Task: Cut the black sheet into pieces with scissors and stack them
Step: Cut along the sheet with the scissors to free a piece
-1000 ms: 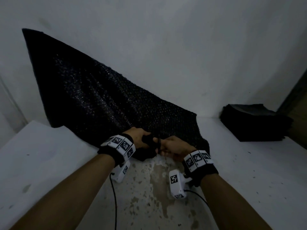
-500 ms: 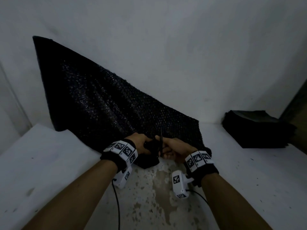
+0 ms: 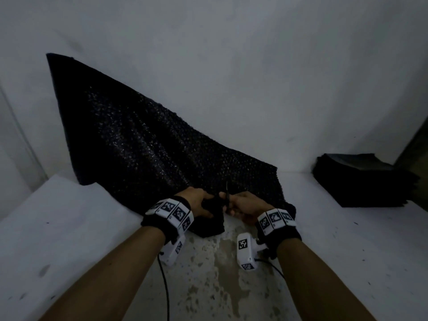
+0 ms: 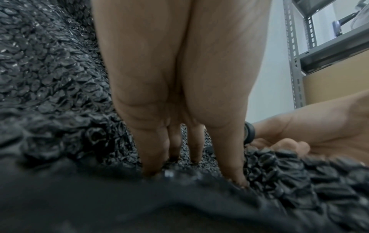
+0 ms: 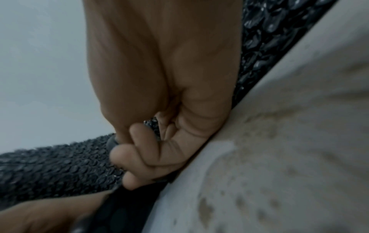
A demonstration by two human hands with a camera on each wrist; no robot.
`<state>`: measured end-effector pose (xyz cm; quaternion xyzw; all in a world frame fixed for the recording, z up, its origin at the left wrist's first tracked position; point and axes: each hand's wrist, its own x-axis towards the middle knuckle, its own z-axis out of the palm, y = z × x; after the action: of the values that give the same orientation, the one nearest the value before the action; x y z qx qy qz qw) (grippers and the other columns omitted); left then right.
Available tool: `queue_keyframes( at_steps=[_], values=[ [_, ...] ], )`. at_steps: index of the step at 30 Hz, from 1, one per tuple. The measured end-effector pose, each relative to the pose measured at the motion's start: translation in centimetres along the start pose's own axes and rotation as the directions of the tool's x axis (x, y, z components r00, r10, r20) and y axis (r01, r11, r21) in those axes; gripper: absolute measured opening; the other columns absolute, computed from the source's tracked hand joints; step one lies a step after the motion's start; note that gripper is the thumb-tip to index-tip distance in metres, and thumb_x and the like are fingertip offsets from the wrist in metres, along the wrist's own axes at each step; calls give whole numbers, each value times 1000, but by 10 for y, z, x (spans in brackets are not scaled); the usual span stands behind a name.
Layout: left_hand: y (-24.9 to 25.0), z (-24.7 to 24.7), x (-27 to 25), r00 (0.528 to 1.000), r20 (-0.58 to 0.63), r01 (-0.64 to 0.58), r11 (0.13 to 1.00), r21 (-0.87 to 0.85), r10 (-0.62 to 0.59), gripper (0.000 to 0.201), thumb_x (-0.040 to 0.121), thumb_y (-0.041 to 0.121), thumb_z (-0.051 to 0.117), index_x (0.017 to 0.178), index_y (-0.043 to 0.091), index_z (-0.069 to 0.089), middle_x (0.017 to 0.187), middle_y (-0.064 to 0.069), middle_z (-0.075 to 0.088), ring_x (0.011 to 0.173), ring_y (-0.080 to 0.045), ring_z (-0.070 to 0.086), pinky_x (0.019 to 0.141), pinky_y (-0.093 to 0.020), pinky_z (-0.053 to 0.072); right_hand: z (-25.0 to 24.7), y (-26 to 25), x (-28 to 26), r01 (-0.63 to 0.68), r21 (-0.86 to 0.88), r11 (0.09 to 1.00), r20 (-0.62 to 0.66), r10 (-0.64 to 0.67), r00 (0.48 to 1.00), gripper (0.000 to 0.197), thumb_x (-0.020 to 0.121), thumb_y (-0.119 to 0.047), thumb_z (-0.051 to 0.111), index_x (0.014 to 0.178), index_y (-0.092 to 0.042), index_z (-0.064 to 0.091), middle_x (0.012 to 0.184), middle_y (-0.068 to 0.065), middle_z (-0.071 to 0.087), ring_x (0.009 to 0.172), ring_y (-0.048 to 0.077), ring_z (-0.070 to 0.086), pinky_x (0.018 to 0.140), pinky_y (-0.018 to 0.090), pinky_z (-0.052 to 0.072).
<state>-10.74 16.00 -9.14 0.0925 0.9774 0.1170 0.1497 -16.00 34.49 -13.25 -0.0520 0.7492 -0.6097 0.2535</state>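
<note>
left hand (image 3: pixel 199 202): fingers curled, gripping sheet (image 3: pixel 139 144) edge
right hand (image 3: pixel 245 207): closed round scissors (image 3: pixel 227 195), blades up at sheet
stack (image 3: pixel 361 179): far right on table (image 3: pixel 69 228)

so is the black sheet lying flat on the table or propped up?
Propped: the black sheet leans against the wall, only its near edge on the table, held by the left hand.

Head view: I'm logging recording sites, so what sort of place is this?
Probably a storeroom or workshop corner. A stained white worktable stands against a bare wall, a slotted metal shelving rack holds a cardboard box, and cut black pieces are stacked nearby.
</note>
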Motion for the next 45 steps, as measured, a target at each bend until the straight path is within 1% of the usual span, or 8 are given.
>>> queue_keyframes(
  at_steps=[18, 26, 31, 34, 36, 38, 41, 45],
  values=[
    [-3, 4, -9, 1000, 11, -16, 999, -29, 16, 74, 90, 47, 67, 153, 27, 35, 156, 3, 37, 140, -21, 37, 113, -30, 33, -5, -11, 3, -10, 79, 997, 27, 8, 1000, 38, 82, -45, 78, 80, -8, 71, 67, 11, 65, 55, 17, 55, 62, 29, 47],
    [-10, 9, -1, 1000, -3, -10, 998, -64, 10, 77, 87, 50, 70, 153, 31, 36, 156, 5, 37, 140, -19, 38, 113, -30, 35, -10, -4, -1, 125, 59, 990, 52, -128, 990, 26, 96, -27, 65, 77, -9, 69, 71, 9, 62, 51, 10, 51, 53, 20, 45],
    [-2, -18, 0, 992, -126, -16, 993, -114, 2, 40, 83, 50, 73, 111, 20, 74, 109, 1, 71, 101, -17, 66, 84, -26, 52, -17, 0, -18, 208, 110, 972, 126, -221, 967, 19, 99, -21, 61, 97, -2, 65, 74, 8, 59, 55, 10, 52, 54, 18, 45],
    [21, -54, 0, 832, -552, -173, 969, -175, 48, 24, 84, 38, 74, 81, 15, 72, 78, 1, 70, 75, -16, 67, 72, -28, 57, -23, -1, -27, 235, 122, 964, 170, -253, 952, 24, 96, -24, 63, 103, -2, 66, 76, 6, 61, 60, 10, 54, 57, 19, 45],
    [37, -78, 0, 614, -762, -302, 953, 15, 207, 20, 84, 33, 74, 86, 16, 64, 84, 0, 65, 81, -18, 62, 74, -35, 54, -26, -1, -33, 253, 96, 963, 181, -267, 947, 38, 91, -34, 68, 108, 0, 66, 78, 6, 62, 63, 13, 53, 60, 21, 44],
    [44, -97, 6, 537, -771, -269, 936, 228, 342, 33, 82, 37, 75, 107, 22, 60, 104, -2, 56, 100, -21, 53, 81, -40, 50, -28, 1, -38, 272, 94, 958, 181, -285, 941, 51, 87, -40, 71, 112, 3, 66, 80, 7, 62, 66, 14, 52, 61, 21, 44],
    [42, -119, 19, 677, -673, -41, 928, 370, 298, 54, 82, 54, 69, 130, 32, 56, 130, -2, 54, 125, -24, 45, 112, -48, 29, -30, 3, -49, 272, 140, 952, 207, -296, 932, 44, 81, -44, 77, 108, -10, 73, 84, 5, 64, 70, 15, 54, 64, 22, 45],
    [48, -131, 25, 787, -588, -7, 956, 293, 185, 22, 97, 35, 54, 103, 20, 68, 103, -2, 71, 100, -25, 62, 121, -51, 16, -31, -1, -66, 260, 153, 953, 222, -290, 931, 33, 83, -36, 72, 108, -13, 72, 82, 3, 66, 63, 12, 53, 60, 19, 45]
  ],
)
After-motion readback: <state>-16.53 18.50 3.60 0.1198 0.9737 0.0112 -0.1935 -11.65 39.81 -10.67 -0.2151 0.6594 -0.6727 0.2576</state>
